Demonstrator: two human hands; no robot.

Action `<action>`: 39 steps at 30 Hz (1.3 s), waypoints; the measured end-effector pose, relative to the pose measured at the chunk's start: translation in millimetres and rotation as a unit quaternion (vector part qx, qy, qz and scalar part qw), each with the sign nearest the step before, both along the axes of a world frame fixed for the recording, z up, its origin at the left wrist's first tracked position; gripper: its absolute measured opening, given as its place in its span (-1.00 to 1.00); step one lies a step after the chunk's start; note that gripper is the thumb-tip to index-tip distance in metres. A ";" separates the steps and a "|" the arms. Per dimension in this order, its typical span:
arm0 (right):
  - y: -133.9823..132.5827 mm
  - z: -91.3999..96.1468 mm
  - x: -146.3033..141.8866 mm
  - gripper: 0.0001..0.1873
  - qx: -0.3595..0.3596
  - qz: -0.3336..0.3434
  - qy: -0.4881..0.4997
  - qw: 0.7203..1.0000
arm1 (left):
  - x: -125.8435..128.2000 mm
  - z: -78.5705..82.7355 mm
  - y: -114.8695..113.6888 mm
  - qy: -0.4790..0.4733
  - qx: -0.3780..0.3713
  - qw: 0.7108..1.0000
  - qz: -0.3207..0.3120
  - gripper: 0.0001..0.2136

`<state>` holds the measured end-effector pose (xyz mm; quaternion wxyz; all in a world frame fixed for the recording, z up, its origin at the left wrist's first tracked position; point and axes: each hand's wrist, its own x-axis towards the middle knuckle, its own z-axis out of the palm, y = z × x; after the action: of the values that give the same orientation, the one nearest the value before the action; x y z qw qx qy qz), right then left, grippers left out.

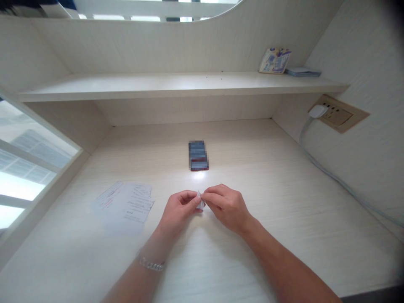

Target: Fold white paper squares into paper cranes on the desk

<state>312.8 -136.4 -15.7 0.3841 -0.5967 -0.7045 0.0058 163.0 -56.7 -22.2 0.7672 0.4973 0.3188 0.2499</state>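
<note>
From my distant seat, through the head camera, I see the left hand holding a small, white, folded, paper-like piece between thumb and fingers, its grip narrow. The right hand is narrow too, its bunched fingertips appearing to pinch the upper edge of that piece. It sits between both hands, just above the pale wood-grain desk, near the middle of my view; I judge the left steadies it so the right can work the edge finely. The fanned white sheets with printed lines lie to the left, apart from the hands, perhaps so the space between the forearms stays free. A dark, rectangular, blurred object lies straight beyond the fingers, likely placed there to be within easy sight; I cannot read its surface. Both forearms angle inward over the desk, which probably helps keep so small a piece steady. How tightly either hand presses, I cannot tell.
</note>
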 end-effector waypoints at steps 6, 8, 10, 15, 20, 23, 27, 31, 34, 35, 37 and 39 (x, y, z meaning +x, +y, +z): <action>1.1 -3.5 -3.8 -0.79 0.009 -0.012 0.066 0.998 | 1.8 0.2 -1.8 -0.001 0.011 1.000 0.028 -0.86; 1.5 -3.0 -6.5 -0.83 0.001 -0.020 0.120 0.993 | 2.2 -0.2 -2.3 -0.006 0.026 0.999 0.032 -0.86; 1.6 -1.0 -9.3 -0.88 -0.017 -0.034 0.172 0.984 | 2.2 -0.5 -2.2 -0.010 0.047 0.998 0.034 -0.86; 0.4 6.6 -14.2 -0.93 -0.081 -0.050 0.282 0.955 | 1.1 -1.0 -0.6 0.000 0.093 0.994 0.060 -0.87; 1.6 7.0 -13.9 -0.84 -0.159 -0.023 0.411 0.898 | 1.2 4.4 -2.0 0.017 0.145 0.987 0.068 -0.87; 4.1 5.4 -12.2 -0.80 -0.182 -0.008 0.456 0.871 | 1.7 8.9 -4.0 0.028 0.176 0.982 0.064 -0.88; 6.9 3.7 -10.8 -0.82 -0.198 0.007 0.499 0.843 | 2.1 10.2 -5.9 0.037 0.211 0.975 0.065 -0.89; 7.2 4.5 -10.8 -0.84 -0.202 0.000 0.509 0.836 | 1.8 7.7 -6.2 0.048 0.223 0.972 0.059 -0.89; 6.7 5.5 -10.8 -0.85 -0.210 -0.002 0.514 0.832 | 1.5 6.5 -6.2 0.047 0.224 0.972 0.055 -0.89; 6.6 5.4 -10.7 -0.85 -0.214 -0.002 0.516 0.829 | 1.5 6.6 -6.3 0.047 0.225 0.972 0.056 -0.89; 6.6 4.7 -10.6 -0.85 -0.221 -0.006 0.520 0.825 | 1.8 7.4 -6.7 0.047 0.228 0.971 0.057 -0.89; 7.0 3.2 -10.5 -0.84 -0.224 -0.008 0.523 0.823 | 2.4 8.9 -7.4 0.050 0.227 0.971 0.058 -0.89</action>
<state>302.3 -129.4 -12.5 0.5506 -0.5793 -0.3729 0.4714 165.4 -64.1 -13.4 0.6014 0.6512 0.3197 0.3346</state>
